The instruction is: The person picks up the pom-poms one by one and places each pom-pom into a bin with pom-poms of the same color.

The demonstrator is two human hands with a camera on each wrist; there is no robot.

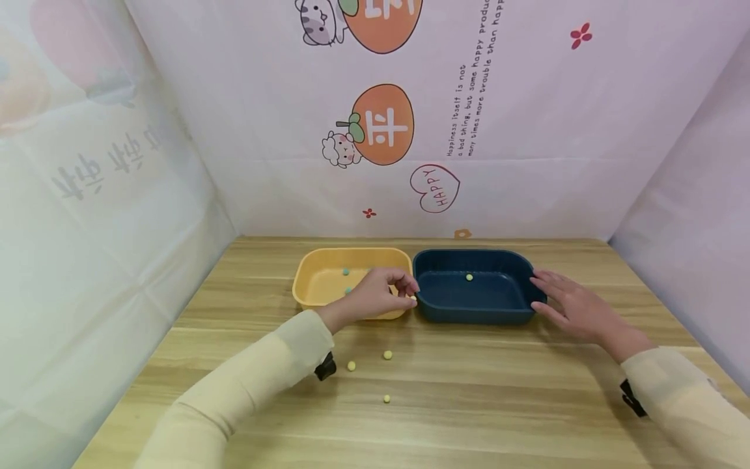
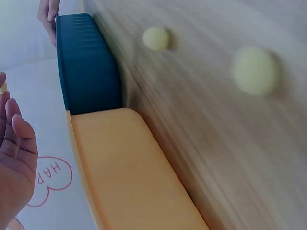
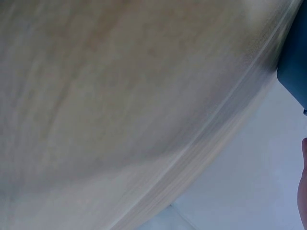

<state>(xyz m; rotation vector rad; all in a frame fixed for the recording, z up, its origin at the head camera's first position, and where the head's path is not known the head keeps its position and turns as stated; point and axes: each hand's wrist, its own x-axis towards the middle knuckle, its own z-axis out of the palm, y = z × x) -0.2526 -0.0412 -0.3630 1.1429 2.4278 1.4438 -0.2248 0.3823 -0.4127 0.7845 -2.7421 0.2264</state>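
Observation:
My left hand (image 1: 381, 292) is above the right end of the yellow tray (image 1: 300, 294), pinching a small pale yellow ball (image 2: 3, 88) between thumb and fingertips. Its fingertips are close to where the yellow tray meets the dark blue tray (image 1: 476, 315). One yellow ball (image 1: 469, 277) lies inside the blue tray. At that tray's right end, my right hand (image 1: 577, 306) has its fingers extended against the rim. Small teal pieces (image 1: 346, 271) lie in the yellow tray, partly hidden by the left hand.
Three yellow balls lie loose on the wooden table (image 1: 498, 391) in front of the trays: one ball (image 1: 388, 355), a second ball (image 1: 351, 366) and a nearer ball (image 1: 387, 398). A printed white cloth (image 1: 527, 130) hangs behind, with more cloth at both sides.

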